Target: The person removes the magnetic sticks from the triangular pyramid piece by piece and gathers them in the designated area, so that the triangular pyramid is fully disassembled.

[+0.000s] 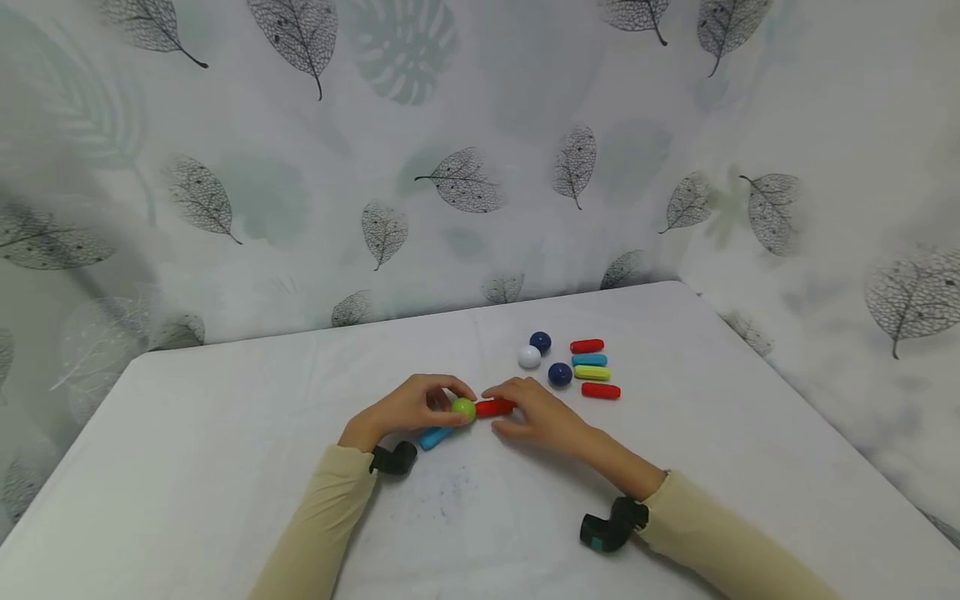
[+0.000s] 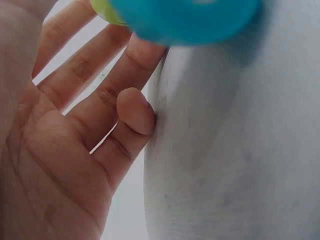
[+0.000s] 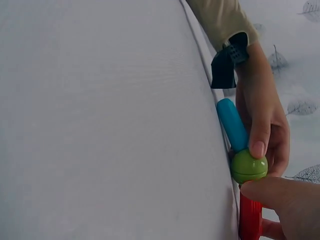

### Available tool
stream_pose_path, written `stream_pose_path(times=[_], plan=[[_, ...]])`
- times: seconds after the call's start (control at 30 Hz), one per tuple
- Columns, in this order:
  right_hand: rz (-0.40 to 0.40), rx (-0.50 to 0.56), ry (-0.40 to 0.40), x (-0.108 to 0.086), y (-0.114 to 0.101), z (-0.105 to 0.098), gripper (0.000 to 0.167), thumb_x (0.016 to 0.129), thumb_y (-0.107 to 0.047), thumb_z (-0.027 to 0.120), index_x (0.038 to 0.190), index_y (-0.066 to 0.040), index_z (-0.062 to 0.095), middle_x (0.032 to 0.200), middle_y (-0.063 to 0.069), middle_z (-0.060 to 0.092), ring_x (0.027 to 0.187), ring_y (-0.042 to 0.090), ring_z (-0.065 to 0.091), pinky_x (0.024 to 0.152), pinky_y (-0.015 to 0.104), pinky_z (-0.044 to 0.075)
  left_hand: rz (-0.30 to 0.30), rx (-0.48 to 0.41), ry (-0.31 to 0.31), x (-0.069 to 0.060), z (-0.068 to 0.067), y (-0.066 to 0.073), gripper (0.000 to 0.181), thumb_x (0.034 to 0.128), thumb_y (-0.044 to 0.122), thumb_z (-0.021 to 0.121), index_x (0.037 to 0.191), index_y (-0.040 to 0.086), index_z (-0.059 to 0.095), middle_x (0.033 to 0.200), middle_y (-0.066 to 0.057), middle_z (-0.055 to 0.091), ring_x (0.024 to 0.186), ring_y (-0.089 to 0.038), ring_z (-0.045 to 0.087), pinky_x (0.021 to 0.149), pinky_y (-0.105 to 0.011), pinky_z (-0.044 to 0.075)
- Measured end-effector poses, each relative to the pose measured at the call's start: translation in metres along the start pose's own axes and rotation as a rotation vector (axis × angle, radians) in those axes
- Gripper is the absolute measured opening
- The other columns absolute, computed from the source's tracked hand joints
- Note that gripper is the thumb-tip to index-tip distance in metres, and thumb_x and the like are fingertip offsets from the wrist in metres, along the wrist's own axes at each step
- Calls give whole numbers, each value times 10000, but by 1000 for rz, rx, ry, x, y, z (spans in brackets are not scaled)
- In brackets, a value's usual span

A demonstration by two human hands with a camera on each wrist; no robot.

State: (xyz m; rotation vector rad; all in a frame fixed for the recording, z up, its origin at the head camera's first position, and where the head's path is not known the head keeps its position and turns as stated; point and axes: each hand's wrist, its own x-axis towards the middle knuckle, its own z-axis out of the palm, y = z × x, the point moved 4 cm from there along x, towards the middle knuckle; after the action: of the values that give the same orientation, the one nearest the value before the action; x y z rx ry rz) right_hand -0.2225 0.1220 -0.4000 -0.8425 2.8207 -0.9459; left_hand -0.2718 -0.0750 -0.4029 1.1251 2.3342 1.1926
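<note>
My left hand (image 1: 411,406) holds a green ball (image 1: 463,409) between thumb and fingers. A blue rod (image 1: 436,437) and a red rod (image 1: 492,407) meet the ball on opposite sides, as the right wrist view also shows. On the red rod, my right hand (image 1: 546,419) has its thumb near the ball end and its fingers on the far side. Close to the left wrist camera, the blue rod's round end (image 2: 195,22) looks large and blurred, with only the lower edge of the green ball (image 2: 107,11) in view.
Behind my right hand lie two dark blue balls (image 1: 559,374) and a white ball (image 1: 528,357). Beside them are two red rods (image 1: 601,390), a blue rod (image 1: 589,360) and a yellow rod (image 1: 592,372). A white cloth (image 1: 247,442) covers the table, with leaf-patterned fabric (image 1: 465,179) behind.
</note>
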Motion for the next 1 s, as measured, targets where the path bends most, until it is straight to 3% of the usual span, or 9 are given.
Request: stream_pose_path(times=[0.2,0.43,0.67,1.0], plan=[[1,-87,29,10,-6,7,359,907,-221,697,1251,-135,644,1138,51,631,1025,193,516,835,332,509,1,2,10,0,-1,-1,274,870,209,745,1125,126,686,1054,-21,670,786,-122,604,715,-257,511],[32,-113,87,13,-7,11,252,917,-269,688,1151,-178,678,1052,8,627,945,155,505,784,302,495,-34,-5,-4,0,2,-3,282,864,228,756,1125,155,680,1048,14,654,801,-127,598,720,-255,510],[38,-77,121,12,-7,14,239,902,-254,708,1126,-175,678,1030,-17,651,922,142,507,763,270,485,-15,-8,-9,1,3,0,291,862,212,757,1122,118,665,1054,-32,647,795,-143,588,718,-257,501],[48,-57,168,11,-10,12,262,892,-251,721,1133,-155,680,1013,-20,667,912,139,542,769,264,506,-43,-4,14,2,1,-2,271,853,208,767,1095,154,658,1044,0,634,753,-144,580,728,-254,497]])
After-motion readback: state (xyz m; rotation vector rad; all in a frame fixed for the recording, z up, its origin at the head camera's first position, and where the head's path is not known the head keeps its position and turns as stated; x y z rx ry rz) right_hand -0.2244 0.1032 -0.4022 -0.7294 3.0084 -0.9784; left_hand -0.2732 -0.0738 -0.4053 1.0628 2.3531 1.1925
